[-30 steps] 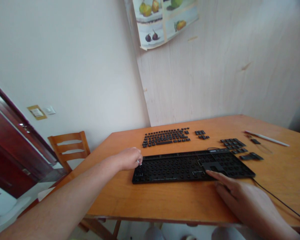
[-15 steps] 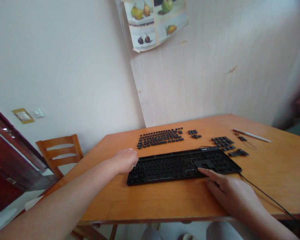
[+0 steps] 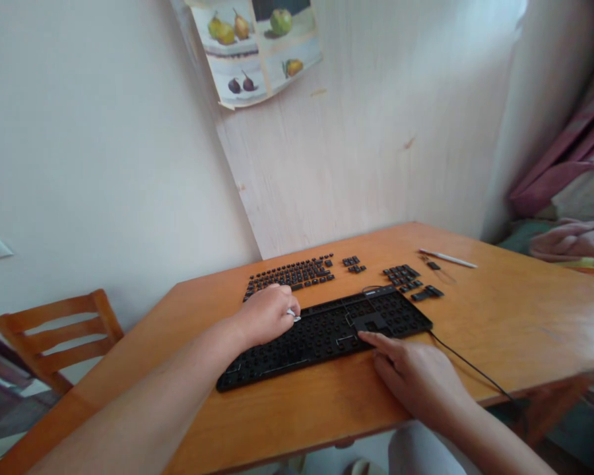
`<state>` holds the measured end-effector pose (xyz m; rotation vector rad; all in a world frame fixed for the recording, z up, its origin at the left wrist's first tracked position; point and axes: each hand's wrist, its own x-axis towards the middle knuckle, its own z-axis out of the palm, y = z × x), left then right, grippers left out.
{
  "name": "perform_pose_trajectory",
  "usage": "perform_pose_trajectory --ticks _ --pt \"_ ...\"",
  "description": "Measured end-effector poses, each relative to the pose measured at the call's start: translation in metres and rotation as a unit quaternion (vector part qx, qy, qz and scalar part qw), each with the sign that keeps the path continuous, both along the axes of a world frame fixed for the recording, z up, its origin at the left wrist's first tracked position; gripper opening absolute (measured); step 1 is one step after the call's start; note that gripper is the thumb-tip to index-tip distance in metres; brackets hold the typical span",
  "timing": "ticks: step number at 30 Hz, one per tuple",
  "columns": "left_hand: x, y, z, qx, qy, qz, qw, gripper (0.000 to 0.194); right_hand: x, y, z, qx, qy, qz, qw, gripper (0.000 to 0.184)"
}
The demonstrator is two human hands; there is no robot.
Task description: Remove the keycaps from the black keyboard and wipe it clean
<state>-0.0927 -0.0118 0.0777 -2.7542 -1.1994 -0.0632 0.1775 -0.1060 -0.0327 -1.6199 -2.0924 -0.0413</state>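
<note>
A black keyboard (image 3: 317, 336) with its keycaps off lies at an angle on the table. My left hand (image 3: 270, 313) is closed over its upper left part, and a small white tissue (image 3: 294, 315) pokes out from between the fingers. Whether the tissue touches the keyboard is hard to see. At the front edge, right of the middle, my right hand (image 3: 410, 369) rests with the index finger stretched onto the keyboard and the other fingers partly hidden. Behind the keyboard, loose black keycaps (image 3: 297, 272) are laid out in rows, partly covered by my left hand.
Farther right lie a block of number keycaps (image 3: 400, 274), a few larger black pieces (image 3: 427, 292), a small dark item with a cord (image 3: 433, 265) and a white pen (image 3: 448, 257). The keyboard cable (image 3: 470, 363) runs off the front edge. A wooden chair (image 3: 62, 330) stands left.
My left hand has moved right along the keyboard's upper edge, and the white tissue now shows more clearly. My right hand keeps its place on the keyboard. The view has turned right.
</note>
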Motion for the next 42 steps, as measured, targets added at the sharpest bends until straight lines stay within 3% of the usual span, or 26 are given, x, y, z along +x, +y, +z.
perform_pose_trajectory --ticks 6,11,27,42 --pt "0.046 0.008 -0.013 -0.024 -0.028 -0.042 0.998 0.024 -0.001 -0.002 0.003 -0.01 0.026 0.016 0.999 0.044" --pt "0.063 0.01 -0.022 -0.042 -0.03 -0.059 0.997 0.026 -0.002 -0.003 0.005 -0.021 0.025 0.013 0.999 0.043" --pt "0.064 0.011 -0.027 -0.062 0.007 -0.078 0.995 0.029 -0.002 -0.003 0.005 -0.015 0.036 0.018 0.999 0.044" --pt "0.045 0.014 -0.022 -0.112 0.01 -0.053 0.992 0.028 -0.002 -0.003 0.007 -0.026 0.029 0.014 0.999 0.044"
